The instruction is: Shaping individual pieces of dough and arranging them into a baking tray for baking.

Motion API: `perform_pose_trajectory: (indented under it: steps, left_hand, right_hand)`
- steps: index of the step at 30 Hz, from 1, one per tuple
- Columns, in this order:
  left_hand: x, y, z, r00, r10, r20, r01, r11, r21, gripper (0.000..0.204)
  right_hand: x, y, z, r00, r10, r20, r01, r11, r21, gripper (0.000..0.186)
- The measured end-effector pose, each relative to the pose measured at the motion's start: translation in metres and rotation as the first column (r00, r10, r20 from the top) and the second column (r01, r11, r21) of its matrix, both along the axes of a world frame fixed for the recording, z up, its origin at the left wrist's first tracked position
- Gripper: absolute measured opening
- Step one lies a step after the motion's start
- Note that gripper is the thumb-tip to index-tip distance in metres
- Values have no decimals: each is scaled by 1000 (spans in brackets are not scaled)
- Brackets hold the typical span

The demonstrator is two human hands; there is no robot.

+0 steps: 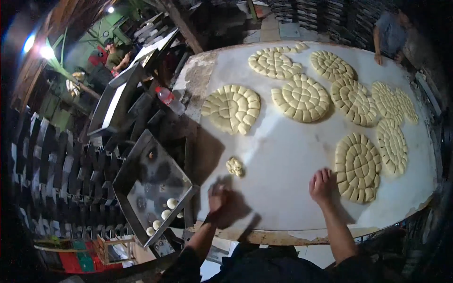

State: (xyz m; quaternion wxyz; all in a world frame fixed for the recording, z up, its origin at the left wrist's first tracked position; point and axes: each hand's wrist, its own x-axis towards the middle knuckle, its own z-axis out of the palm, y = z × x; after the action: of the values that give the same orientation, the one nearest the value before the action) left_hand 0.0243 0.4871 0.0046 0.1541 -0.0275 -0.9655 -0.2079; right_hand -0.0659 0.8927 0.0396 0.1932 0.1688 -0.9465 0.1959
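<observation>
My left hand (219, 198) is low over the near left part of the pale table (283, 188), beside the tray. It is dark and blurred, so its fingers cannot be made out clearly. Just beyond it lies a small clump of dough pieces (234, 167). My right hand (321, 187) is on or just above the table, its fingers curled in; whatever may be under them is hidden. Right of that hand is a round slab of dough cut into small pieces (357, 168). Another cut dough round (231, 109) lies farther off at the left.
A metal tray (155, 165) with several dough balls (165, 214) stands tilted at the table's left edge. Several more cut dough rounds (301, 98) cover the far and right parts. A plastic bottle (165, 95) lies at the far left. People (390, 35) stand beyond.
</observation>
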Motion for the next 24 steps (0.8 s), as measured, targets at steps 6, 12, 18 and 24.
perform_pose_trajectory:
  steps: [6, 12, 18, 24]
  left_hand:
    - [-19, 63, -36, 996, -82, -28, 86, 877, 472, 17]
    - [102, 3, 22, 824, -525, 213, 348, 766, 541, 38]
    - [68, -117, 143, 949, -228, -220, 305, 842, 444, 35]
    - [28, -203, 115, 981, -98, 169, 17, 905, 426, 60]
  right_hand:
    - [22, -106, 51, 948, -278, 155, 283, 959, -9, 8]
    - [82, -29, 2, 923, -116, 367, 209, 951, -226, 16]
    - [95, -155, 85, 652, 294, 699, 312, 736, -600, 21]
    - [85, -394, 185, 777, 622, -94, -599, 686, -412, 29]
